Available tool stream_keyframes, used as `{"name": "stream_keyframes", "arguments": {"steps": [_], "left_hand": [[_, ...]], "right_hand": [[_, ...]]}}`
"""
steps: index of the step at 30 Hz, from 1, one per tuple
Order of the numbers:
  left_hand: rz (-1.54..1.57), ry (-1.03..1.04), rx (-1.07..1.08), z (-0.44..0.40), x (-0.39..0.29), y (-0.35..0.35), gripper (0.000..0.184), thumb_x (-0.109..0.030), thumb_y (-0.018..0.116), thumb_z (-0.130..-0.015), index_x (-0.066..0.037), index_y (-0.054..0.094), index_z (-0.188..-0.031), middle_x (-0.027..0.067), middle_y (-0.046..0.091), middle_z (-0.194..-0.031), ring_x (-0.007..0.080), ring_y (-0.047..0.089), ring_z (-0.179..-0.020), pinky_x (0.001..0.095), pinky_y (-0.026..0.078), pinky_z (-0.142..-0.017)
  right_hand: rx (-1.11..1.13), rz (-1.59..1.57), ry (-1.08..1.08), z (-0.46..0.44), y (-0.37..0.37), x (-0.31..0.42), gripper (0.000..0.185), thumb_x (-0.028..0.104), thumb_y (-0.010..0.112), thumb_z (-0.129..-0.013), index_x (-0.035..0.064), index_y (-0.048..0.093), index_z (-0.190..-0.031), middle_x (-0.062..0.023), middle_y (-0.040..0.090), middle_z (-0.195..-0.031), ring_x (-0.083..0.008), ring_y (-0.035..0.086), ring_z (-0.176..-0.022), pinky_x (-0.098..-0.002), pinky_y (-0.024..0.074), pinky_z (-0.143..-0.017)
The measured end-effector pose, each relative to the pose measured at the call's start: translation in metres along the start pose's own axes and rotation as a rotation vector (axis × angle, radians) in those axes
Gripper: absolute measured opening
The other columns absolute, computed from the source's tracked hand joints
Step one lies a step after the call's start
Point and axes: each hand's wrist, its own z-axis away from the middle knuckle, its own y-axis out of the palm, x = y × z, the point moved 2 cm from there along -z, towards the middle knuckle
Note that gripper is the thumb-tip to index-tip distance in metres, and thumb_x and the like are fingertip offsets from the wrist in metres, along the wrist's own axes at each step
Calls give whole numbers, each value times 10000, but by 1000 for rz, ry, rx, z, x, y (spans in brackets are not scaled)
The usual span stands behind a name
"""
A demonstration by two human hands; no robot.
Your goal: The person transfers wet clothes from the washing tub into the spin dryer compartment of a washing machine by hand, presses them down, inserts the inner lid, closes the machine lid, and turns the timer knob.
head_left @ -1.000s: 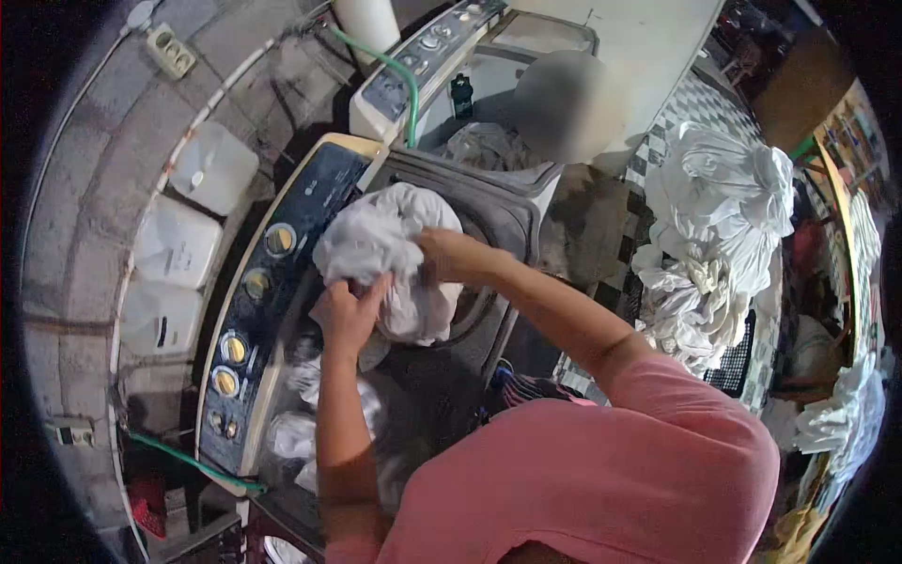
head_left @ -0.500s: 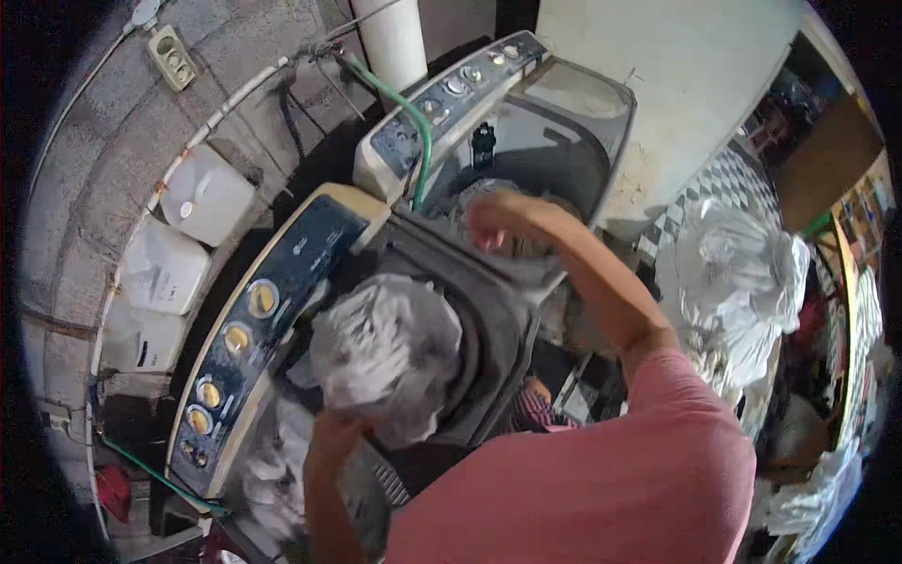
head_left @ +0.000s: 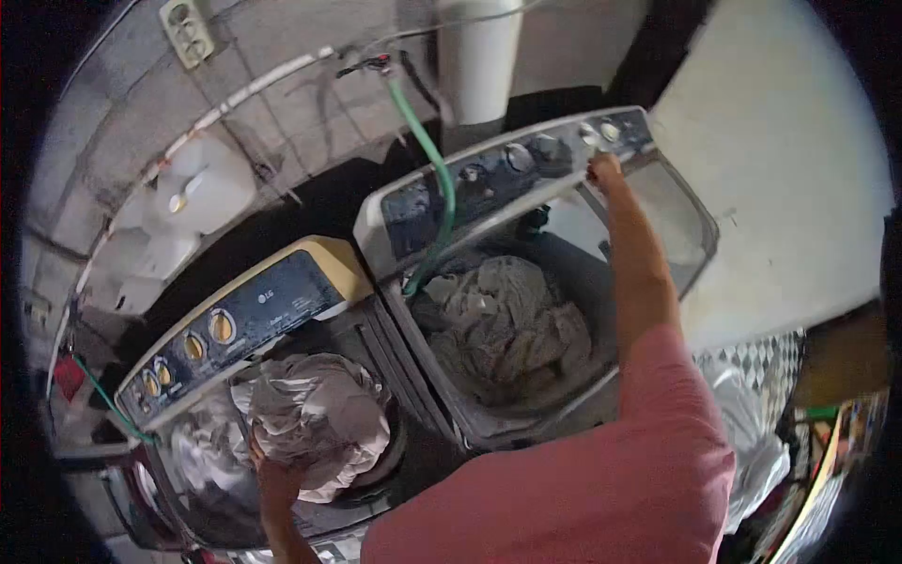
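My right hand (head_left: 604, 170) is at the knobs on the right end of the far washing machine's control panel (head_left: 517, 162), its fingers curled together. Below that panel, wet greyish laundry (head_left: 512, 324) lies in the open tub. My left hand (head_left: 274, 467) rests against the lower left side of a white cloth bundle (head_left: 319, 414), which sits over the round opening of the nearer machine; its fingers are partly hidden by the cloth. More white cloth (head_left: 211, 442) lies in that machine's left compartment.
A green hose (head_left: 437, 174) hangs down over the far machine's left corner. White jugs (head_left: 211, 183) stand along the block wall beneath a pipe. White laundry (head_left: 752, 451) is piled at the right. A power socket (head_left: 187, 34) is on the wall.
My right hand has left the white bundle, passed over the far tub and reached its control panel. My left hand stays by the bundle. The view has swung toward the far machine.
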Motion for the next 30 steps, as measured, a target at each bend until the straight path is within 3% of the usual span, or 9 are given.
{"name": "stream_keyframes", "arguments": {"steps": [3, 5, 9, 14, 18, 24, 30], "left_hand": [[63, -184, 82, -3, -7, -1, 905, 11, 659, -618, -72, 208, -1398, 217, 337, -1333, 384, 502, -1024, 429, 414, -897], [285, -301, 98, -4, -4, 2, 930, 1, 690, -605, -67, 207, -1397, 216, 315, -1347, 381, 456, -1103, 401, 402, -921], [187, -366, 26, -2, -52, -5, 969, -8, 720, -584, -69, 201, -1399, 218, 315, -1351, 375, 420, -1154, 379, 374, -958], [167, -140, 58, -6, -3, 3, 1025, -69, 776, -633, -100, 129, -1427, 149, 440, -1320, 302, 504, -1102, 362, 394, -936], [194, -138, 68, -8, -7, 1, 992, -4, 721, -570, -77, 193, -1407, 192, 279, -1390, 352, 410, -1179, 357, 336, -992], [388, -259, 86, -8, -14, 2, 979, -15, 714, -577, -67, 200, -1409, 183, 246, -1416, 359, 399, -1189, 354, 328, -996], [146, -79, 38, -9, -1, 6, 975, -95, 757, -623, -51, 176, -1405, 168, 425, -1279, 305, 499, -1094, 364, 413, -912]], "right_hand": [[27, 116, -49, -24, -12, -1, 200, 166, 520, -814, -9, 577, -735, -98, 544, -583, -220, 481, -463, -306, 380, -436], [40, 200, -75, -35, -21, -5, 196, 164, 517, -815, -8, 579, -743, -100, 549, -600, -226, 487, -481, -313, 385, -453], [82, 357, -131, -67, -20, -7, 189, 159, 510, -819, -5, 583, -759, -105, 558, -633, -238, 498, -518, -328, 396, -486], [70, 534, -206, -93, -30, -5, 183, 153, 501, -823, -2, 588, -780, -111, 569, -675, -253, 513, -564, -345, 410, -528], [-7, 677, -258, -81, -36, 6, 180, 148, 494, -826, 0, 592, -796, -116, 578, -709, -265, 525, -601, -359, 422, -561], [-141, 879, -331, -70, -34, 36, 179, 141, 483, -831, 3, 597, -820, -123, 592, -759, -283, 542, -656, -381, 438, -611], [-269, 1075, -419, -41, -28, 68, 182, 134, 473, -836, 7, 603, -845, -130, 606, -810, -302, 559, -711, -402, 455, -661]]}}
